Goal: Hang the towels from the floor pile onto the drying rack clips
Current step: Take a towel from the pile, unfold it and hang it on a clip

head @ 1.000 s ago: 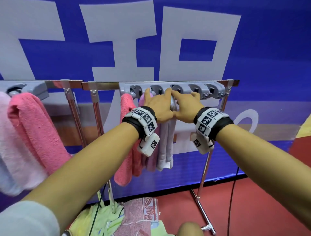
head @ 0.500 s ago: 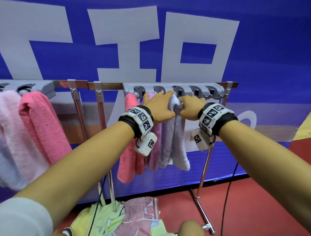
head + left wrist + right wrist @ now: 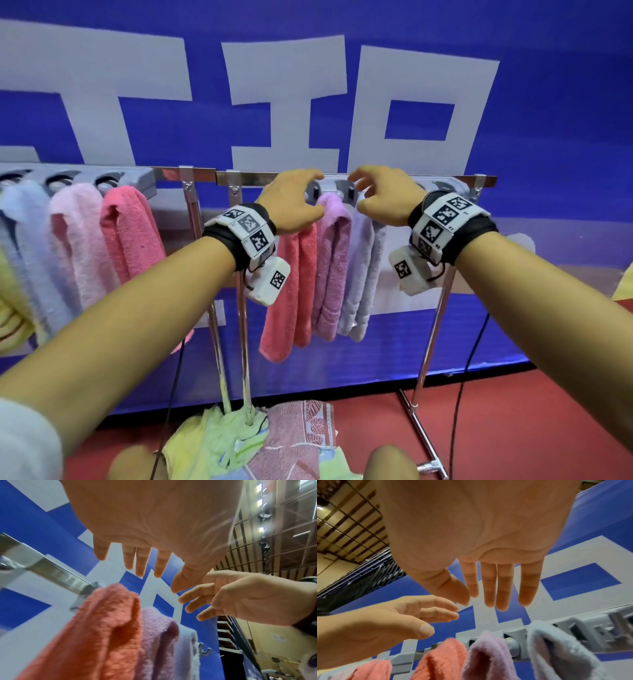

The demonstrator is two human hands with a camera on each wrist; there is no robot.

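Three towels hang side by side from the grey clip bar [image 3: 448, 186] of the drying rack: a coral one [image 3: 291, 291], a purple one [image 3: 332, 260] and a pale lavender one [image 3: 368, 270]. My left hand [image 3: 308, 185] hovers open just left of the purple towel's clip. To the right of that clip my right hand [image 3: 363, 186] is also open, above the lavender towel. Neither hand holds anything. The wrist views show straight, spread fingers [image 3: 142, 563] [image 3: 496, 595] above the towel tops [image 3: 486, 655]. The floor pile [image 3: 260, 442] of green and pink patterned towels lies below.
A second clip bar [image 3: 137, 174] on the left carries pink [image 3: 133, 233], light pink [image 3: 78, 233] and pale blue [image 3: 24, 233] towels. Chrome rack legs [image 3: 431, 342] stand on the red floor. A black cable [image 3: 469, 377] hangs at the right. A blue banner wall stands behind.
Both hands have let go of the lavender towel and lifted up to the clip bar, fingers spread. The lavender towel now hangs by itself from its clip.
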